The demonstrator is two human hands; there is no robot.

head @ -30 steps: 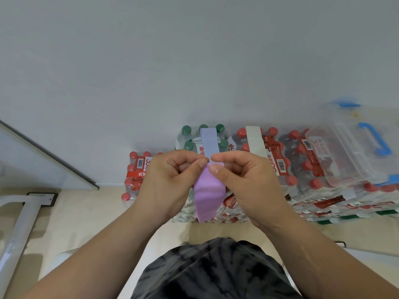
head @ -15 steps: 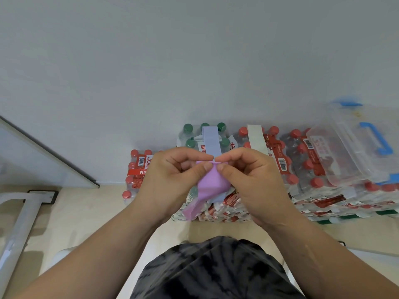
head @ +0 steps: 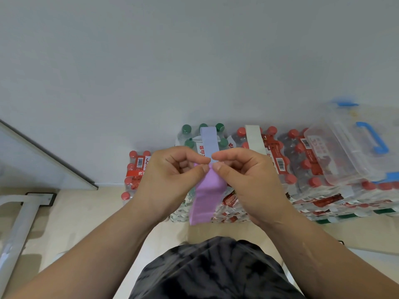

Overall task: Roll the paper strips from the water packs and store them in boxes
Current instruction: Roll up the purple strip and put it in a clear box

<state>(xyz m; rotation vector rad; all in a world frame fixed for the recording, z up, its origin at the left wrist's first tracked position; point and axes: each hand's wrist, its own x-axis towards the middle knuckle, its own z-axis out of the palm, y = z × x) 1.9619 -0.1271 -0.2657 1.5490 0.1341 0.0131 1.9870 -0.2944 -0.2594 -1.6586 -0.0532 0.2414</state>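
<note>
Now, the grip: the left hand [head: 172, 180] and the right hand [head: 244, 182] both pinch the top end of the purple strip [head: 206, 201], thumb against forefinger on each side, the two thumb tips almost touching.
Strip: it is held in the air in front of the person's body. Below the pinch it hangs loose and flat, with only a small fold or curl at the very top, mostly hidden by the fingers.
Step in hand: by my reading, the start of the roll. The first turn is being formed and nearly all the length is yet to be wound.
Next move: it calls for turning the pinched end over on itself with the thumbs while the forefingers keep it tight and the edges level, or the coil will go slack or cone-shaped.
Behind the hands: the water packs [head: 278, 156] are stacked against the wall [head: 194, 61]. A pale blue strip [head: 207, 139] lies over the green-capped pack [head: 186, 128] and a cream strip [head: 254, 139] over a red-capped one, both not yet taken.
Store: a clear box [head: 345, 152] with a blue handle [head: 373, 139] rests on the packs to the right, well apart from the hands. Whether its lid is latched I cannot tell.
</note>
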